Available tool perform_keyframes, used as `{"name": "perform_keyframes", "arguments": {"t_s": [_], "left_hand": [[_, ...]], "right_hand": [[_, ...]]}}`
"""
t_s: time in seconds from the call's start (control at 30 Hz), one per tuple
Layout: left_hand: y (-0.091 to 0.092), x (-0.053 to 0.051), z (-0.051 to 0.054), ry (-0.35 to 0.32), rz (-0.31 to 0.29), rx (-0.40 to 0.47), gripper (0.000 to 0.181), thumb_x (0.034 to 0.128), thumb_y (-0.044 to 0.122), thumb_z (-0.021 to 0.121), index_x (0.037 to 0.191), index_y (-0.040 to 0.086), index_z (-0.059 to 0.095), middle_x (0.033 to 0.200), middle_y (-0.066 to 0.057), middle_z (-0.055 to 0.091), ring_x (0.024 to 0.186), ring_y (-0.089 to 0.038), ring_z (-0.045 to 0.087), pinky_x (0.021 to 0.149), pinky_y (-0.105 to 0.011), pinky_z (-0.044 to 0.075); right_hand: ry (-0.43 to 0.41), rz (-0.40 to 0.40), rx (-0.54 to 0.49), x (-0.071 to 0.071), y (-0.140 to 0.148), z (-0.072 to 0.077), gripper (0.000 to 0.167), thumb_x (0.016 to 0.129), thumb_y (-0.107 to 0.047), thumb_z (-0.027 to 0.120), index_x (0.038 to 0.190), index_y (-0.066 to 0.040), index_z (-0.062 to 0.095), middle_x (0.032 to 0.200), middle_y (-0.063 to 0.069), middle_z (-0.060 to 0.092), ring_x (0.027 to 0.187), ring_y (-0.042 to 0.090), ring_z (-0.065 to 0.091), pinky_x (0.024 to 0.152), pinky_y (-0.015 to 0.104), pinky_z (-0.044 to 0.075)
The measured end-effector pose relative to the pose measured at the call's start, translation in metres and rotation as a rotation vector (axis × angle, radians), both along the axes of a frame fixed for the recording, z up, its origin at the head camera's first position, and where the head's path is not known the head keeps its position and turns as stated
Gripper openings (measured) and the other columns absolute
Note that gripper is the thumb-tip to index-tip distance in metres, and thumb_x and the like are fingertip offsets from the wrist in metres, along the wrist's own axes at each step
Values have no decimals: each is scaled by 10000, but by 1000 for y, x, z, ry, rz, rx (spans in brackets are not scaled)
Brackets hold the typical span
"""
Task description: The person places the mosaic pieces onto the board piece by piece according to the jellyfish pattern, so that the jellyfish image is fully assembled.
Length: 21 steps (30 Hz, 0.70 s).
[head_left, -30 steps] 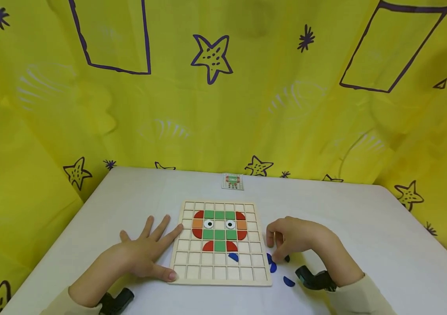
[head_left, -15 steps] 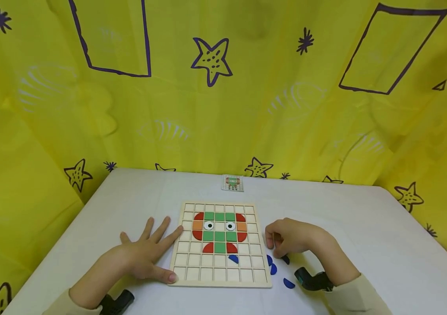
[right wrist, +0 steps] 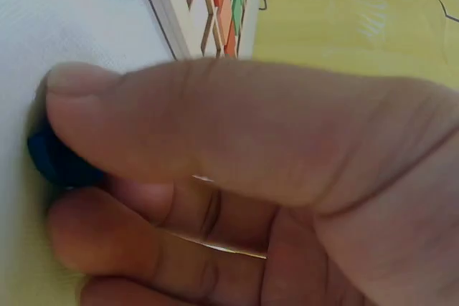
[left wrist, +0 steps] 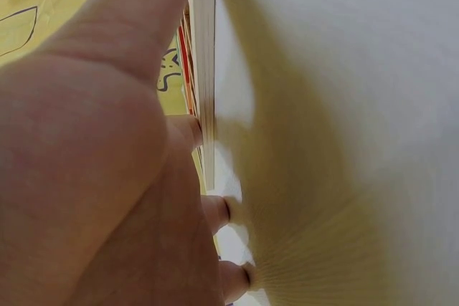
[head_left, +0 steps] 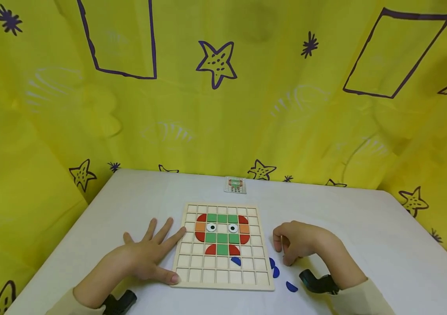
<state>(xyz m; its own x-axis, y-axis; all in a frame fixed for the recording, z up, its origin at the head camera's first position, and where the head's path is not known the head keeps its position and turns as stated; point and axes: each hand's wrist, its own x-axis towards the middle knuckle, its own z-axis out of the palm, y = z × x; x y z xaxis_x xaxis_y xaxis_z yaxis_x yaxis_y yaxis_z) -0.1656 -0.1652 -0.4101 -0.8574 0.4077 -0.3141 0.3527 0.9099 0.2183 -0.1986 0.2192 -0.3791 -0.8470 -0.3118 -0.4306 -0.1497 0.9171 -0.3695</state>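
Note:
My left hand (head_left: 146,256) lies with fingers spread at the left side of a wooden grid board (head_left: 209,276). Its thumb rests on the board's near-left corner, and one fingertip touches the left edge. Red, green and orange tiles plus two eye tiles (head_left: 211,227) form a figure on the grid. Below them a blue half-round tile (head_left: 236,261) lies askew. Right of the board, my right hand (head_left: 300,240) pinches another blue half-round tile (right wrist: 63,159) between thumb and fingers, low over the tabletop; the head view hides that tile.
Loose blue half-round tiles lie by the board's right edge, one nearer tile (head_left: 291,286) apart from the others. A small picture card (head_left: 235,184) with a similar figure lies behind the board on the white table (head_left: 144,197). A yellow curtain (head_left: 215,131) hangs behind.
My right hand has shifted slightly right, away from the board, and its fingers have closed on the dark blue tile beside them. My left hand stays put. The head view has tilted slightly.

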Motion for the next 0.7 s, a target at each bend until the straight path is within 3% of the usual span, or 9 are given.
{"name": "perform_keyframes", "arguments": {"t_s": [0.37, 0.7], "left_hand": [[2, -1, 1, -7, 9, -2, 1123, 696, 782, 667, 1601, 316, 190, 1680, -147, 25, 1481, -551, -22, 836, -932, 37], [2, -1, 0, -19, 21, -7, 1120, 690, 781, 672, 1598, 330, 194, 1682, -135, 30, 1485, -543, -27, 841, -930, 34]], "right_hand": [[9, 92, -22, -1, -5, -4, 264, 702, 12, 766, 781, -206, 639, 701, -13, 538, 714, 170, 515, 615, 319, 362], [105, 166, -99, -3, -6, 1, 231, 766, -3, 739, 777, -208, 633, 735, -41, 573, 750, 165, 530, 623, 307, 426]]}}
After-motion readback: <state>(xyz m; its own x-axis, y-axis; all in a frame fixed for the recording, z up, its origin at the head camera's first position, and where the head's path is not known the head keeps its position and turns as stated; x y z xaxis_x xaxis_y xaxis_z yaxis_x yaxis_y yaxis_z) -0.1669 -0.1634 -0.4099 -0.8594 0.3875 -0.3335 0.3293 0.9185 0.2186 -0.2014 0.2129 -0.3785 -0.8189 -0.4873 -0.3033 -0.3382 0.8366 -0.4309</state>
